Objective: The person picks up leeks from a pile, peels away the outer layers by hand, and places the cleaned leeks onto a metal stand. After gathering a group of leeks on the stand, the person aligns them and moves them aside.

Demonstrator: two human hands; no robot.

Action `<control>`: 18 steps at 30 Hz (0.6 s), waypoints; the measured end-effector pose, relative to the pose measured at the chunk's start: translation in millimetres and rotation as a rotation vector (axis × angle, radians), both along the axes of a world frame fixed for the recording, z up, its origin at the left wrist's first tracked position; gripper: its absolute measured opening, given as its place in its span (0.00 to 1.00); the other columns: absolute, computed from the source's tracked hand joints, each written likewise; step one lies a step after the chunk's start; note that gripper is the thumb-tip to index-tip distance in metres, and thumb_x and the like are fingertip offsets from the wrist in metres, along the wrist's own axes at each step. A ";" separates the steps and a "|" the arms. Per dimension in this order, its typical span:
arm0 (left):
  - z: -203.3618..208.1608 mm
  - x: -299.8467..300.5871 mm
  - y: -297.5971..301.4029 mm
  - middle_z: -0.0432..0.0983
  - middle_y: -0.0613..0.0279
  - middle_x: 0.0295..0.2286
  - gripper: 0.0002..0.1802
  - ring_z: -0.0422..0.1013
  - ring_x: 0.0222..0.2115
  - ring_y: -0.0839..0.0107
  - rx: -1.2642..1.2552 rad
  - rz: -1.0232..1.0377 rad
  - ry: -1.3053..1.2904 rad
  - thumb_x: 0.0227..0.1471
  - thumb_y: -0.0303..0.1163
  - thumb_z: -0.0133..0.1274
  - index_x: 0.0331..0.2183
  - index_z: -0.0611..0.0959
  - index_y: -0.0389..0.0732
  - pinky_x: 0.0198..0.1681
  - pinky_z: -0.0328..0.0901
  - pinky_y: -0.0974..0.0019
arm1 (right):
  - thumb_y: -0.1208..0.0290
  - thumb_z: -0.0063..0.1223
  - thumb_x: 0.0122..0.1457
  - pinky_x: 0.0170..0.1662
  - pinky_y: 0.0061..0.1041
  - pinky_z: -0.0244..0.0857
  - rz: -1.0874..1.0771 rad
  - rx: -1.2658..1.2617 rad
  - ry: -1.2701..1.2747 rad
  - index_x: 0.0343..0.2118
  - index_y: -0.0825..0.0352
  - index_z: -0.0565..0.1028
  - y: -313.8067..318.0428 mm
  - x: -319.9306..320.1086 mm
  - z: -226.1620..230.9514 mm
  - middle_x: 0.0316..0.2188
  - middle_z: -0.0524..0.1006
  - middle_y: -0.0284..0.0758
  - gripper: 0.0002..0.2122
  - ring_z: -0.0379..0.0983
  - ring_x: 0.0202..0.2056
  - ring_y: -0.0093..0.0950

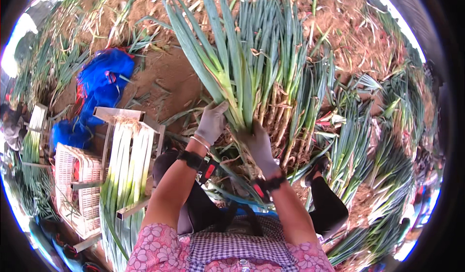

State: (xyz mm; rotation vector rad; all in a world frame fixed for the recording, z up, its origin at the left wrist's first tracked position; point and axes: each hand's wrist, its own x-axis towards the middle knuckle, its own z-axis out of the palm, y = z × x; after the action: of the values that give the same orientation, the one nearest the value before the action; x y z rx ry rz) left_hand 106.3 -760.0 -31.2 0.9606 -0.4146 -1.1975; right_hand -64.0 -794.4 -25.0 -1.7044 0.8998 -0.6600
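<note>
Both gloved hands, left hand (210, 123) and right hand (259, 143), clamp one leek bunch (242, 73); rack (127, 146) part-filled, heaps (358, 141) unsorted.

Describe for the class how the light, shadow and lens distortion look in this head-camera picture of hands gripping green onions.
Head view: hard sunlight falls on the green onions and the soil; the sky burns white at the rim. Fisheye bending curves the metal rack and crowds everything at the edges. The gloved left hand and right hand stay sharp; the lap below them lies in shade.
</note>
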 end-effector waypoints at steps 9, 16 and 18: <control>8.8 33.1 35.0 0.76 0.64 0.29 0.11 0.74 0.25 0.72 -0.037 0.423 -0.055 0.54 0.32 0.53 0.39 0.78 0.36 0.27 0.70 0.70 | 0.47 0.46 0.57 0.32 0.35 0.68 -0.032 0.224 0.533 0.34 0.68 0.77 41.7 -8.9 -131.2 0.29 0.79 0.43 0.24 0.77 0.30 0.39; 9.7 51.2 56.1 0.73 0.72 0.21 0.11 0.63 0.14 0.86 0.020 0.306 -0.150 0.55 0.34 0.53 0.38 0.79 0.39 0.13 0.55 0.76 | 0.58 0.47 0.60 0.50 0.30 0.63 0.102 0.075 0.376 0.51 0.70 0.68 57.8 -91.1 -91.5 0.43 0.74 0.46 0.22 0.73 0.45 0.34; 1.7 43.9 48.8 0.75 0.69 0.25 0.13 0.67 0.19 0.82 -0.075 0.229 -0.070 0.55 0.36 0.53 0.39 0.78 0.37 0.18 0.62 0.75 | 0.63 0.49 0.59 0.55 0.24 0.56 0.244 0.373 -0.154 0.56 0.73 0.62 42.8 -41.6 -36.9 0.53 0.68 0.40 0.25 0.63 0.51 0.27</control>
State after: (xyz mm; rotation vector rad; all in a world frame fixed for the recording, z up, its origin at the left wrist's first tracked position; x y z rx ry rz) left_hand 150.2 -711.2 -29.5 0.9592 -0.3908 -0.9368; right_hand -105.5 -751.6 -62.0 -1.3793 0.6464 -0.4223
